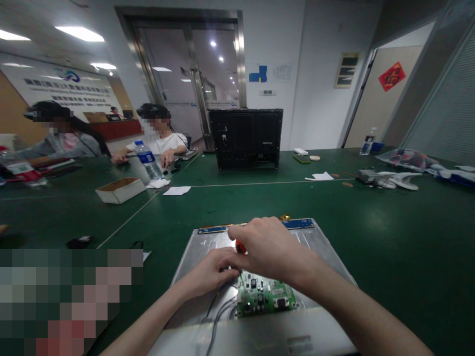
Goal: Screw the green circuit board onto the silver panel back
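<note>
My right hand (265, 247) is closed from above around a red-and-black handle, which looks like a screwdriver (241, 246); its lower end is hidden. Just below it, my left hand (218, 267) has its fingers pinched together at the upper left corner of a green circuit board (265, 296). What those fingers hold, if anything, is hidden. The board lies on the back of a flat silver metal panel (326, 252). Grey cables (218, 316) run from the board's left side toward me. Along the panel's far edge is a narrow blue circuit strip (300, 224).
Beyond the panel, a black monitor-like casing (247, 138) stands on the green table (393, 237). A small open box (120, 190), a water bottle (148, 160) and paper (177, 191) are at left. White gloves (393, 179) lie at right. Two people sit at far left.
</note>
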`<move>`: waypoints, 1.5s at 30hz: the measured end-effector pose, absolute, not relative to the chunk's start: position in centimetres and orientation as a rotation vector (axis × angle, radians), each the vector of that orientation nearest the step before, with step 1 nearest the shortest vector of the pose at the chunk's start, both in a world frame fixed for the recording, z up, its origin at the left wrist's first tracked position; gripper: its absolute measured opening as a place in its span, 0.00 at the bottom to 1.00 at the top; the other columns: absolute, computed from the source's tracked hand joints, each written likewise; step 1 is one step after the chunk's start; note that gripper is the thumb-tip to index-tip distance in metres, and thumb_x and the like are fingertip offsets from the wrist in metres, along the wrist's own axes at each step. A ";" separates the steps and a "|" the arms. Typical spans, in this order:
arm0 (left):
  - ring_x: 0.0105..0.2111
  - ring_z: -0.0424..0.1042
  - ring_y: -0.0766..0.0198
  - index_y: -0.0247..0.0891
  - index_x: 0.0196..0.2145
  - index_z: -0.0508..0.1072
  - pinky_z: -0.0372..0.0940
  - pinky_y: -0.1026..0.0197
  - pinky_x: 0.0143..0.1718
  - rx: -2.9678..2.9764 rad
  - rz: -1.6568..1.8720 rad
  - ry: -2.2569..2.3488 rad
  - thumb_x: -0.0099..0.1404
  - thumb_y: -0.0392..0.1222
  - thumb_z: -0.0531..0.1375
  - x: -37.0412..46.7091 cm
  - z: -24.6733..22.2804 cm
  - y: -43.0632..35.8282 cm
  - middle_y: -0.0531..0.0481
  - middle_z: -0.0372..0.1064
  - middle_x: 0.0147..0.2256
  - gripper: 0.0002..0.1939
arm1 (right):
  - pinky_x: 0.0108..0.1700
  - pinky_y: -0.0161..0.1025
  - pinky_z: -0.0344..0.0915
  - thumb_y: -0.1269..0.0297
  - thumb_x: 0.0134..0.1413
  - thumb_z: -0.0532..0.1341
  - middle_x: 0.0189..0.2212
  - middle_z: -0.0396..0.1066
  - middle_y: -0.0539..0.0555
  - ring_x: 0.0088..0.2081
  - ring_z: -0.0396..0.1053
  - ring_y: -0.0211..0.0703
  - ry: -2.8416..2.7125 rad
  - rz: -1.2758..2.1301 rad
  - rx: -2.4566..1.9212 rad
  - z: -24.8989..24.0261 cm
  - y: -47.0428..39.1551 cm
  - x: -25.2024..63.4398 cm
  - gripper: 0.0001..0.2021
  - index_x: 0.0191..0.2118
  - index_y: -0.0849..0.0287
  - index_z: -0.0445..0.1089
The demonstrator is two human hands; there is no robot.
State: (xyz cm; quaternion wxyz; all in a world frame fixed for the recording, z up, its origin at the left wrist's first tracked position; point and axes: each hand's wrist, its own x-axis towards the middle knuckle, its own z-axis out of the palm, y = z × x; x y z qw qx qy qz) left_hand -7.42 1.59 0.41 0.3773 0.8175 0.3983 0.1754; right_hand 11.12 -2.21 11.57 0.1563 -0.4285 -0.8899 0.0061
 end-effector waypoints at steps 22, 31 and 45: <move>0.29 0.65 0.62 0.35 0.27 0.72 0.61 0.63 0.31 2.088 0.441 1.060 0.55 0.38 0.56 -7.4 0.0 1.6 0.52 0.69 0.26 0.05 | 0.22 0.37 0.39 0.57 0.57 0.56 0.22 0.71 0.51 0.23 0.64 0.37 -2.566 -0.038 -1.210 11.5 -2.4 11.0 0.12 0.28 0.57 0.70; 0.28 0.64 0.63 0.35 0.27 0.71 0.60 0.63 0.30 2.056 0.455 0.995 0.54 0.36 0.56 -7.1 0.3 1.4 0.52 0.69 0.26 0.05 | 0.22 0.35 0.41 0.64 0.52 0.58 0.28 0.73 0.51 0.23 0.63 0.37 -2.558 -0.012 -1.173 11.3 -2.1 11.3 0.07 0.38 0.57 0.67; 0.31 0.67 0.60 0.35 0.31 0.72 0.63 0.62 0.34 2.045 0.425 1.051 0.57 0.41 0.57 -7.5 -0.4 1.6 0.50 0.71 0.30 0.08 | 0.22 0.37 0.38 0.64 0.55 0.56 0.25 0.73 0.52 0.23 0.65 0.38 -2.569 -0.022 -1.221 11.4 -2.1 11.0 0.06 0.36 0.58 0.68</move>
